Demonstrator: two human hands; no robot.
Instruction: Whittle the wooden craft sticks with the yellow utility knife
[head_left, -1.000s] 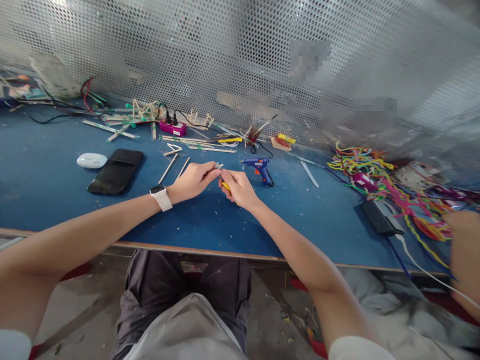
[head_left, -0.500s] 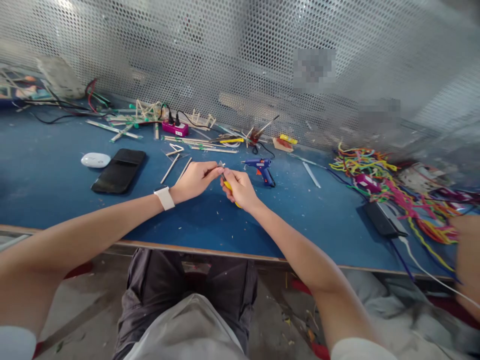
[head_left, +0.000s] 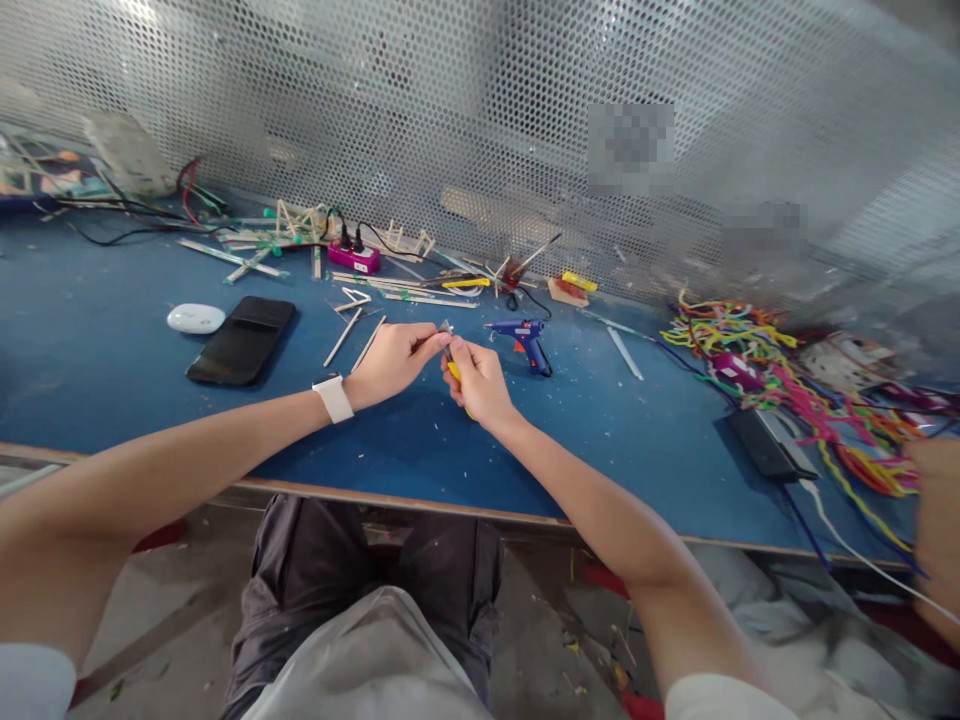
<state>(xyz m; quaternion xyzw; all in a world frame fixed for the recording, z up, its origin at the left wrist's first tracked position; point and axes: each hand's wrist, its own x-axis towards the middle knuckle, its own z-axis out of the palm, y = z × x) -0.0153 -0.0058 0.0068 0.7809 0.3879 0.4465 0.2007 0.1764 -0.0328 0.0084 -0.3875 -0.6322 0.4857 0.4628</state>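
Note:
Both hands meet above the middle of the blue table (head_left: 390, 450). My right hand (head_left: 482, 385) is closed around a yellow-handled cutter (head_left: 454, 371), whose metal end points up toward the other hand's fingertips. My left hand (head_left: 394, 362), with a white watch strap at the wrist, pinches something small and pale at the cutter's tip; I cannot make out what it is. Just right of the hands lies a blue glue gun (head_left: 529, 340). Two thin sticks (head_left: 343, 338) rest to the left of my left hand.
A black phone (head_left: 244, 341) and a white mouse (head_left: 196, 319) lie left. Sticks, a purple power block (head_left: 354, 257) and another yellow cutter (head_left: 466, 283) line the back. Tangled coloured cords (head_left: 731, 330) and a black box (head_left: 770, 445) are at right, near another person's arm (head_left: 937, 520).
The view has shifted slightly. My right hand has turned a little around the cutter, so less of the yellow handle shows below it. The two hands remain together.

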